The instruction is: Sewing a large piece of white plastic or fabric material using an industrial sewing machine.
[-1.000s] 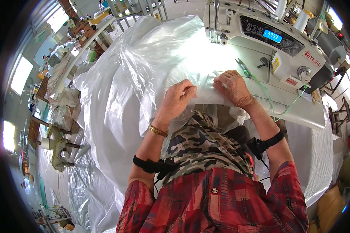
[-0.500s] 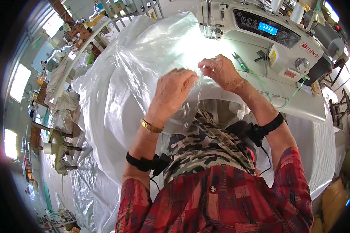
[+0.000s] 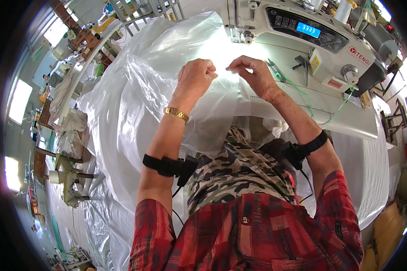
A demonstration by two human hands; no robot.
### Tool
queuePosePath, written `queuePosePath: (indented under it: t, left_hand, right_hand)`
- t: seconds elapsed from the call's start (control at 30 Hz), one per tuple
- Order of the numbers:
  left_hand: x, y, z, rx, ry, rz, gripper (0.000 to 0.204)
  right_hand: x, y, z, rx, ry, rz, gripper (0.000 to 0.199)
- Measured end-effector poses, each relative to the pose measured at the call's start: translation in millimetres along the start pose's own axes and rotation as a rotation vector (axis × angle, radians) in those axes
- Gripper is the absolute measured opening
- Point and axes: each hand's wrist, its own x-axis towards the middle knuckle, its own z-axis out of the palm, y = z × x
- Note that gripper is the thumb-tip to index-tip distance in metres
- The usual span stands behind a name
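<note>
Both hands up off the table now, not flat on it like a second ago. Left hand (image 3: 195,77) closed in a fist, pinching the edge of the clear plastic sheet (image 3: 135,104). Right hand (image 3: 254,74) just beside it, fingertips (image 3: 233,67) nipping the same edge. Hands nearly touching, with the edge held tight between them. Sheet lifted a little, right in front of the needle part of the white sewing machine (image 3: 303,36), and closer to it than before. Rest of the sheet hanging big and puffy to the left and down over the lap. Gold bracelet (image 3: 176,114) on the left wrist, black straps on both arms. Green thread (image 3: 303,92) lying loose on the machine bed near the right wrist. Looks like lining up the edge, getting ready to feed it under the needle. Not under it yet.
</note>
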Motion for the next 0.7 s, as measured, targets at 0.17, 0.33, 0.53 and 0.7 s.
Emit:
queuePosePath:
  t: [0.17,0.33,0.53,0.7]
  left_hand:
    - [-1.6,-1.7,-1.9,0.000,0.071,-0.030,0.021]
    - [3.1,-3.4,-0.5,-0.032,0.068,-0.103,0.019]
    - [10.9,-9.8,5.4,-0.026,0.147,-0.020,0.023]
    - [12.1,-13.3,2.3,-0.092,0.153,-0.001,0.020]
  right_hand:
    - [-7.5,-0.1,-10.1,0.191,0.136,0.247,0.029]
    - [-16.1,-11.7,-3.2,-0.111,0.074,0.185,0.043]
    - [-11.3,-10.5,8.7,-0.404,-0.114,0.130,0.026]
    - [6.5,9.2,1.2,-0.443,-0.089,0.283,0.020]
